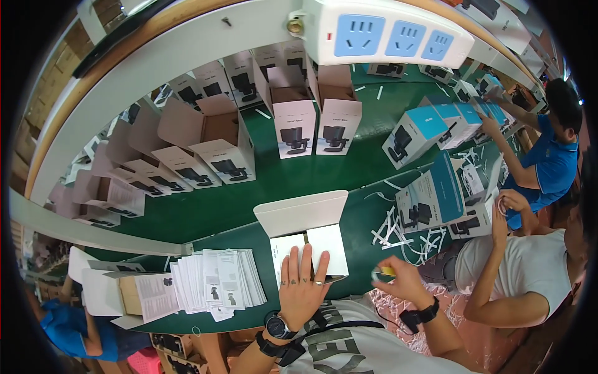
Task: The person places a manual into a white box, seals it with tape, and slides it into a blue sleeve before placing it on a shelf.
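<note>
Right in front of me a white cardboard box (333, 246) stands on the green table, its lid raised at the far side and the inner flaps folded in. My left hand (303, 290) lies flat on those flaps with its fingers spread. To the right of the box, above the table's near edge, my right hand (405, 287) is closed on a small yellow object (387, 271) with a pale part. Its kind is too small and blurred to make out. A fanned stack of printed leaflets (240, 280) lies left of the box.
Several open printed boxes (227, 159) line the back and left. White paper strips (395, 234) lie to the right beside a blue-and-white box (433, 193). A power strip (386, 34) hangs overhead. Co-workers sit at the right (511, 274) and the left (68, 330).
</note>
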`<act>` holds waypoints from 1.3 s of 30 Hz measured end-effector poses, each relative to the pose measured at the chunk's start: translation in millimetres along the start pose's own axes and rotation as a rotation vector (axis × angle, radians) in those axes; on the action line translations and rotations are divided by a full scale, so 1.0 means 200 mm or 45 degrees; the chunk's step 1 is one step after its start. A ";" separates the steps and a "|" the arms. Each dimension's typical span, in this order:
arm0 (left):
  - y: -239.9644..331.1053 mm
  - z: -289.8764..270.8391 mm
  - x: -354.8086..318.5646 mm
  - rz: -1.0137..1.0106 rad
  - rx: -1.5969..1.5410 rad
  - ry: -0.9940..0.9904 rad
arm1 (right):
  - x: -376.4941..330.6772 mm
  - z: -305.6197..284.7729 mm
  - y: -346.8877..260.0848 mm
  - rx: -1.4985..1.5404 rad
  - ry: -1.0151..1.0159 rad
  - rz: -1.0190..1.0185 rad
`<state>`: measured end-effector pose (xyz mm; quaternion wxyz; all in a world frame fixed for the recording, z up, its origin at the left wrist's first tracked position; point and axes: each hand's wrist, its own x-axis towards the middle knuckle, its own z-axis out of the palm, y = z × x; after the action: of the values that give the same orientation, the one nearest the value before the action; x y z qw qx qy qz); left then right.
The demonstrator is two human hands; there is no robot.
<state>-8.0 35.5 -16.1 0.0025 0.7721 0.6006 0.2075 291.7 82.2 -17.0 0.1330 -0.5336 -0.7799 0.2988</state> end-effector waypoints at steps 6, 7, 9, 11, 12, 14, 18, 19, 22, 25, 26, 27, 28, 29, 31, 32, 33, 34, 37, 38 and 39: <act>0.01 -0.01 -0.05 0.033 -0.054 -0.047 | 0.07 -0.10 -0.12 -0.127 0.150 -0.171; 0.01 -0.02 -0.04 0.041 -0.056 -0.040 | 0.16 -0.12 -0.29 0.005 0.265 -0.258; 0.02 -0.03 -0.03 0.060 -0.054 -0.027 | 0.35 -0.04 -0.52 0.147 0.388 -0.437; 0.01 -0.03 -0.07 0.074 -0.002 -0.059 | 0.54 0.10 -0.69 0.135 0.440 -0.624; 0.01 -0.02 -0.10 0.091 0.042 -0.095 | 0.60 0.16 -0.74 0.125 0.485 -0.718; 0.00 -0.02 -0.12 0.082 0.097 -0.125 | 0.68 0.29 -0.77 0.108 0.489 -0.748; -0.01 -0.03 -0.13 0.089 -0.046 -0.065 | 0.70 0.39 -0.79 0.090 0.482 -0.737; -0.02 -0.04 -0.13 0.105 -0.049 -0.043 | 0.70 0.40 -0.79 0.116 0.468 -0.697; -0.04 -0.03 -0.11 0.151 -0.056 0.005 | 0.70 0.41 -0.79 0.180 0.391 -0.740; -0.03 -0.02 -0.15 0.113 -0.039 -0.083 | 0.71 0.38 -0.81 0.258 0.272 -0.903; -0.03 -0.02 -0.15 0.121 -0.037 -0.078 | 0.70 0.37 -0.85 0.214 0.298 -0.883; -0.03 -0.02 -0.14 0.112 -0.068 -0.105 | 0.70 0.35 -0.89 0.170 0.324 -0.862; -0.03 -0.03 -0.14 0.104 -0.101 -0.132 | 0.69 0.34 -0.91 0.125 0.352 -0.840; -0.02 -0.03 -0.13 0.098 -0.134 -0.159 | 0.69 0.33 -0.90 0.119 0.364 -0.839; -0.03 -0.04 -0.12 0.131 -0.106 -0.221 | 0.68 0.31 -0.84 0.300 0.150 -0.788; -0.05 -0.05 -0.11 0.148 -0.078 -0.288 | 0.67 0.30 -0.80 0.390 0.039 -0.762; -0.07 -0.05 -0.12 0.151 -0.050 -0.356 | 0.61 0.21 -0.78 0.549 0.101 -0.652; -0.09 -0.07 -0.12 0.148 -0.051 -0.349 | 0.53 0.08 -0.75 0.705 0.164 -0.538; -0.11 -0.12 -0.03 0.317 -0.036 -0.094 | 0.43 -0.21 -0.51 0.382 0.444 -0.259; -0.10 -0.13 -0.01 0.359 -0.055 -0.089 | 0.41 -0.27 -0.43 0.258 0.344 -0.279; -0.10 -0.12 0.00 0.337 -0.075 -0.122 | 0.40 -0.31 -0.35 0.138 0.239 -0.289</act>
<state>-34.1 35.9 0.3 0.0265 0.8532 0.4865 0.1864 240.7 157.0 65.6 0.2670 -0.4595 -0.8021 0.2724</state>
